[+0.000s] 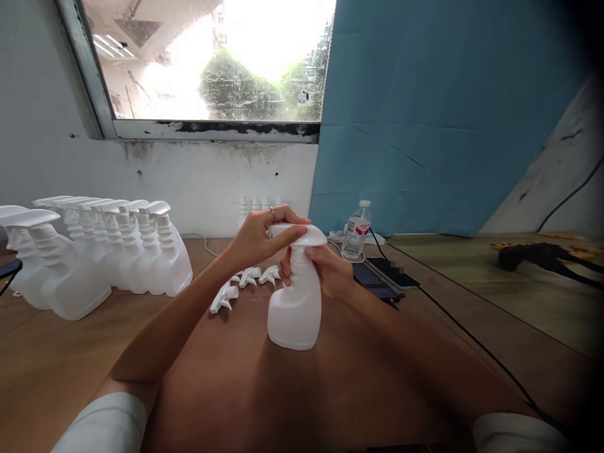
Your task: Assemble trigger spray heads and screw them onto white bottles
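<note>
A white plastic spray bottle stands upright on the brown table in front of me. My left hand grips the white trigger sprayer head on top of the bottle, thumb over its cap. My right hand wraps around the bottle's neck just below the head. Several loose white trigger heads lie on the table behind and left of the bottle.
A row of several assembled white spray bottles stands at the left. A small water bottle, two dark phones with cables and a black tool lie to the right. A window and blue sheet are behind.
</note>
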### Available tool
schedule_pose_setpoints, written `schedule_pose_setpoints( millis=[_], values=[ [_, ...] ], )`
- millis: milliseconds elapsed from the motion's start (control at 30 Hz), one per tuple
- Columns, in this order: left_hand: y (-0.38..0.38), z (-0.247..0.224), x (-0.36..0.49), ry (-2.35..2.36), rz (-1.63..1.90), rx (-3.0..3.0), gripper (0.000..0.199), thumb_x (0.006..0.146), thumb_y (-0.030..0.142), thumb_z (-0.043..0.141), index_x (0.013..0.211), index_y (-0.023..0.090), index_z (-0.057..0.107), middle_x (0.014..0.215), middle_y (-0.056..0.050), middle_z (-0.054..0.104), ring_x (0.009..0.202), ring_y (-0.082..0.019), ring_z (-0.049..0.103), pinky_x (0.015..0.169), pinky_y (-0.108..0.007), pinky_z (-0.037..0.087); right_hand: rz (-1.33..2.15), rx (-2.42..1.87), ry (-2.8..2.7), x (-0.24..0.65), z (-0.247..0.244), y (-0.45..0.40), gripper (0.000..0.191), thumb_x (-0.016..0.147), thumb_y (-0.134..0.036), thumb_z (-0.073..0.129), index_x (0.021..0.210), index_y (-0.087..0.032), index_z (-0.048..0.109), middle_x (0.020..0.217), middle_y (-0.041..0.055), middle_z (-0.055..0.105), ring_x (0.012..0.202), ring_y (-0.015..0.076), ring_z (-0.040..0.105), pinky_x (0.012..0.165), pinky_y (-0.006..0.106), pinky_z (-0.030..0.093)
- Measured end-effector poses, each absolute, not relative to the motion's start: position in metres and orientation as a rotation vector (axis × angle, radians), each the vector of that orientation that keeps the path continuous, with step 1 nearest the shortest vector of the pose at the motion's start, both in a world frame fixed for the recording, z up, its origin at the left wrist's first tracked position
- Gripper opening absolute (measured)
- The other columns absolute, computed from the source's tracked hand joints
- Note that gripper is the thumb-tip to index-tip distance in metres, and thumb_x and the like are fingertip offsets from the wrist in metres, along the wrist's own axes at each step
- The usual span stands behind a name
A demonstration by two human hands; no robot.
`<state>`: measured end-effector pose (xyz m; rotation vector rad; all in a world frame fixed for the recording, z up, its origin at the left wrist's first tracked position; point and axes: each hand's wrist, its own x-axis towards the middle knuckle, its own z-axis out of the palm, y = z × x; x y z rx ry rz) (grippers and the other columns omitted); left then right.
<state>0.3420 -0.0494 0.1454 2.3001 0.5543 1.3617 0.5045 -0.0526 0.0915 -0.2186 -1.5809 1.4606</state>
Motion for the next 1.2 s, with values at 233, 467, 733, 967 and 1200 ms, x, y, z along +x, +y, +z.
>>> schedule_pose_setpoints(
  millis=[233,467,733,967,1200],
  values=[
    [-0.05,0.148,0.34,0.566,1.334,2.329,0.023,0.084,0.037,0.061,0.091,0.016,0.067,0.09,-0.005,0.07,0.079,-0.013,0.063,0.071,-0.023,0.047,1.467,-0.226,-1.583,0.504,0.089,-0.051,0.023,0.077,-0.035,0.066,0.079,-0.014,0.058,0.064,0.0031,0.06,0.057,0.0173,0.059,0.056,0.03,0.045],
    [-0.05,0.147,0.34,0.58,1.331,2.325,0.023,0.085,0.038,0.06,0.091,0.016,0.067,0.09,-0.005,0.07,0.078,-0.013,0.062,0.067,-0.022,0.046,1.524,-0.171,-1.595,0.506,0.091,-0.051,0.03,0.077,-0.041,0.064,0.084,-0.012,0.059,0.074,0.0089,0.065,0.06,0.0195,0.061,0.055,0.032,0.046],
    [-0.051,0.147,0.34,0.558,1.322,2.326,0.022,0.085,0.036,0.061,0.091,0.016,0.067,0.086,-0.005,0.07,0.074,-0.012,0.062,0.065,-0.021,0.047,1.515,-0.135,-1.571,0.503,0.087,-0.052,0.029,0.078,-0.041,0.066,0.082,-0.015,0.054,0.065,0.0024,0.059,0.058,0.0181,0.061,0.055,0.031,0.046],
    [-0.051,0.147,0.34,0.564,1.304,2.299,0.025,0.085,0.038,0.06,0.093,0.015,0.067,0.087,-0.005,0.069,0.075,-0.012,0.062,0.067,-0.021,0.048,1.452,-0.171,-1.639,0.504,0.087,-0.05,0.024,0.084,-0.037,0.061,0.085,-0.015,0.053,0.067,0.0027,0.06,0.055,0.0158,0.059,0.054,0.029,0.045],
    [-0.057,0.128,0.333,0.524,1.514,2.148,0.033,0.087,0.037,0.058,0.116,0.022,0.057,0.121,-0.007,0.058,0.101,-0.015,0.055,0.084,-0.026,0.048,1.515,-0.344,-1.779,0.507,0.097,-0.053,0.032,0.081,-0.029,0.058,0.107,-0.012,0.052,0.061,0.0025,0.064,0.052,0.0142,0.055,0.053,0.026,0.044]
  ],
)
